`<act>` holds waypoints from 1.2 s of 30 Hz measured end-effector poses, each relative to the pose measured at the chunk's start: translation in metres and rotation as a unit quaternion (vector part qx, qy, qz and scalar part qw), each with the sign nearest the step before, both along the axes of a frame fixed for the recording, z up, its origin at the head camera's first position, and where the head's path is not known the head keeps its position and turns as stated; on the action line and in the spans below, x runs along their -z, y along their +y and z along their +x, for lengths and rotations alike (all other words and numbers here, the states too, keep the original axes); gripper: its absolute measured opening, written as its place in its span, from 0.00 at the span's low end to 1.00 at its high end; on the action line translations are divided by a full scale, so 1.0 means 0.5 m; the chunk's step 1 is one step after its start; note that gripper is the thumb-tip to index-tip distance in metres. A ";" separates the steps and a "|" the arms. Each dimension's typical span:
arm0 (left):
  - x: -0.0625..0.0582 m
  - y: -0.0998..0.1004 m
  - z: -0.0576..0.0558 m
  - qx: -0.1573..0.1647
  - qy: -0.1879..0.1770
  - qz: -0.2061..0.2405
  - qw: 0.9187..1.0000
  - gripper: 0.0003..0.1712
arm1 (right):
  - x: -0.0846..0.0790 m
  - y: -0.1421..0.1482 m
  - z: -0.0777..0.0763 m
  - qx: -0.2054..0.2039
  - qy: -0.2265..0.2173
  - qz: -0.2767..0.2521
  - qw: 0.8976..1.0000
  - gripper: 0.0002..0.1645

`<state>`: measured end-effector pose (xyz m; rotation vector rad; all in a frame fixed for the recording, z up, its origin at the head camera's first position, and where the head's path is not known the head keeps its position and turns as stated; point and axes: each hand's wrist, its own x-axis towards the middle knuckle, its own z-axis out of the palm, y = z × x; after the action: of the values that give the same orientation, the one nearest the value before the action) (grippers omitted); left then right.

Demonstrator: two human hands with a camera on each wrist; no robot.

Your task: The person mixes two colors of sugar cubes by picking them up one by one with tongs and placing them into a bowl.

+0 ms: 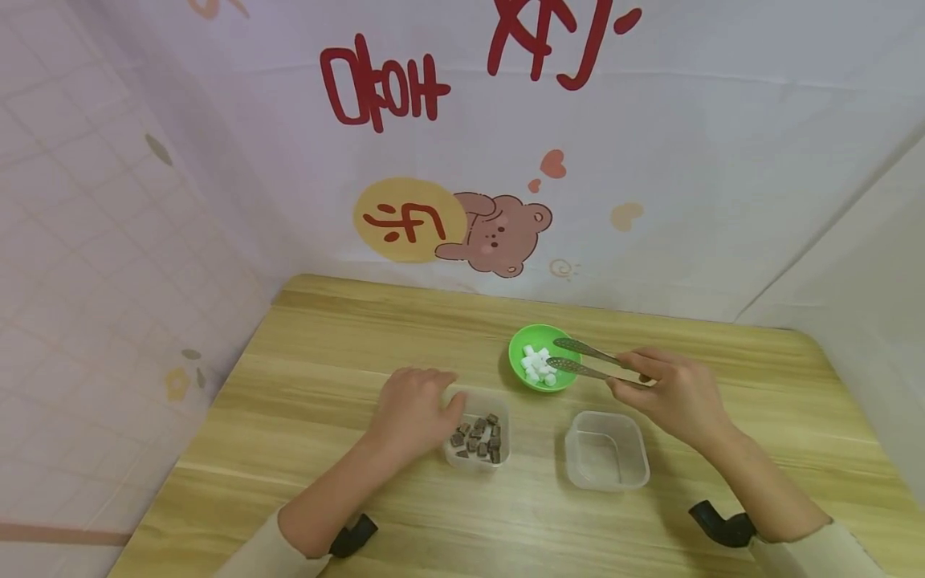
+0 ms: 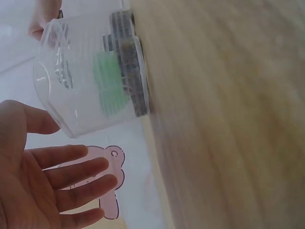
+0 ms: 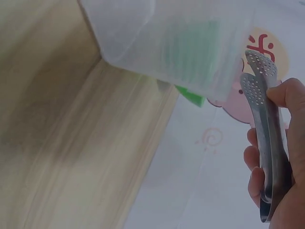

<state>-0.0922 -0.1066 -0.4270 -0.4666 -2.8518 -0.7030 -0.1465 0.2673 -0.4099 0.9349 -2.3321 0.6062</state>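
Observation:
My right hand (image 1: pixel 675 393) grips metal tongs (image 3: pixel 267 124) with perforated tips, their arms apart over the green bowl (image 1: pixel 519 371). White cubes (image 1: pixel 536 365) lie in that bowl, and the tongs hold nothing that I can see. On the left, my left hand (image 1: pixel 415 409) is at the left rim of a clear plastic container (image 1: pixel 503 401) with dark brown chunks (image 1: pixel 477 440) in it. The left wrist view shows this hand's fingers spread, the thumb by the rim. Nearest below my right hand stands a second clear container (image 1: pixel 607 451), with nothing visible inside.
The things stand on a wood-grain table (image 1: pixel 535 530). Behind it rises a white backdrop (image 1: pixel 650 265) printed with a bear and red characters. Black curved pieces (image 1: pixel 723 526) show by both forearms.

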 end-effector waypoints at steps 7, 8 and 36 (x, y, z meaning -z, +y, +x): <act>0.005 -0.005 0.002 -0.005 0.003 0.027 1.000 0.12 | -0.017 -0.022 0.009 -0.018 0.009 -0.016 1.000 0.21; 0.005 -0.005 0.002 -0.005 0.000 0.026 1.000 0.11 | -0.019 -0.027 0.010 -0.018 0.012 -0.018 1.000 0.23; -0.007 -0.012 -0.002 0.000 -0.049 0.025 0.999 0.22 | -0.104 -0.142 0.045 -0.123 0.031 0.100 0.987 0.13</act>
<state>-0.0932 -0.1127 -0.4236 -0.4351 -2.9163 -0.8159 -0.1239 0.1961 -0.3577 1.3292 -2.2692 0.4348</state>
